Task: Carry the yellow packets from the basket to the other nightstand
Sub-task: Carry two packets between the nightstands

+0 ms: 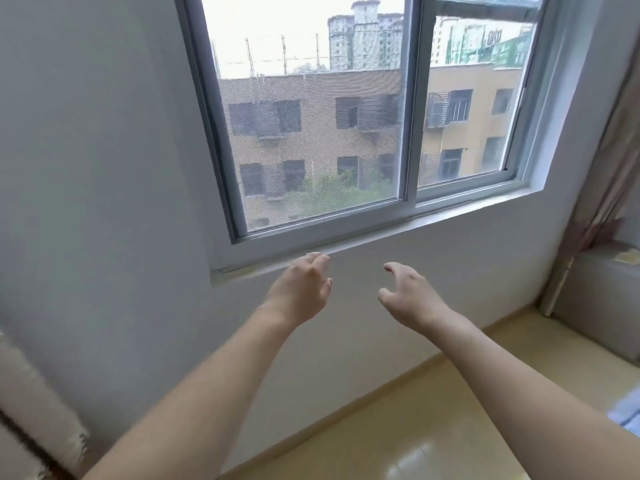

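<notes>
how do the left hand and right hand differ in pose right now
The left hand has its fingers fairly straight and close together, tips up near the window sill; the right hand has its fingers curled like a claw, thumb spread apart. The left hand reaches a little higher in the picture than the right hand. Both hold nothing, both arms are bare and stretched forward toward the wall under the window.
</notes>
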The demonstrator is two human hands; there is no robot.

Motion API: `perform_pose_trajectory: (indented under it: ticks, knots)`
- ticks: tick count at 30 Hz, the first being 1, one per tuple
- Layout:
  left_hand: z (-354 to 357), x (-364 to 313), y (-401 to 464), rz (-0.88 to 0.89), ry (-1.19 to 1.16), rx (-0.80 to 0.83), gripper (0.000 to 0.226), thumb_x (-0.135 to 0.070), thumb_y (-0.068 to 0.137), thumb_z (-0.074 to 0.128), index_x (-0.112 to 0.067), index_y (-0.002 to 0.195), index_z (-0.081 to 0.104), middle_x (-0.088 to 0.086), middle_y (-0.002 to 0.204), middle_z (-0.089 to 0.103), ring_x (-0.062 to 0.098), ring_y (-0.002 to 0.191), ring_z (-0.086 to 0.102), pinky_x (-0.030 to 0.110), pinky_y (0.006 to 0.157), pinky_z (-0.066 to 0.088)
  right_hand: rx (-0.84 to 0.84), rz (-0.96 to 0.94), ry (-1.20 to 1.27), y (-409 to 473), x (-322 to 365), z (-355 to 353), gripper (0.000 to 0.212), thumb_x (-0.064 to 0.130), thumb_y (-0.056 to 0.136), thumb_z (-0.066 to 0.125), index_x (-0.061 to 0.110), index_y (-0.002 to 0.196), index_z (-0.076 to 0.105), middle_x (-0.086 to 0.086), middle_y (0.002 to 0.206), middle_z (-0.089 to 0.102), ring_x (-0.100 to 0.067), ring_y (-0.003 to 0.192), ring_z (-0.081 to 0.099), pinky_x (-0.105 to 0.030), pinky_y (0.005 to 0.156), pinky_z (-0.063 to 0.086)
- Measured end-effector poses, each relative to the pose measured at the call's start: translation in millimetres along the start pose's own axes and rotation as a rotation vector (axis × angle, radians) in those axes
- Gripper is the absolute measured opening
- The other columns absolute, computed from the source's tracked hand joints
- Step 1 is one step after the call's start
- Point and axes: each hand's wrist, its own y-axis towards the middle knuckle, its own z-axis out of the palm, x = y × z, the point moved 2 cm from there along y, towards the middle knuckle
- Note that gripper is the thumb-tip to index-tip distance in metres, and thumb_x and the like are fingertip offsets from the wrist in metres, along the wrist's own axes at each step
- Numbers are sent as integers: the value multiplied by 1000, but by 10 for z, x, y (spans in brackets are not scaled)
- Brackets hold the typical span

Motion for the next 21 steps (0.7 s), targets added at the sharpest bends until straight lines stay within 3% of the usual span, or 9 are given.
perform_pose_trajectory:
  ticks: [13, 21]
  knots:
    - [1131, -534, 3382, 256, -63, -2, 43, -19, 96, 53, -5, 136, 49, 10, 141, 50, 30, 128, 48, 37, 106, 39, -234, 139, 26, 2606, -1387, -976, 58, 18, 93, 48, 14, 148, 31, -3, 153, 34, -19, 139, 32, -29, 109, 29]
    - [2538, -1185, 5106, 381, -121, 131, 38, -21, 95, 50, -11, 132, 51, 3, 139, 49, 28, 125, 48, 42, 98, 45, -257, 383, -22, 3817, -2937, -1306, 60, 23, 91, 50, 16, 148, 32, -4, 153, 34, -22, 138, 35, -33, 110, 33]
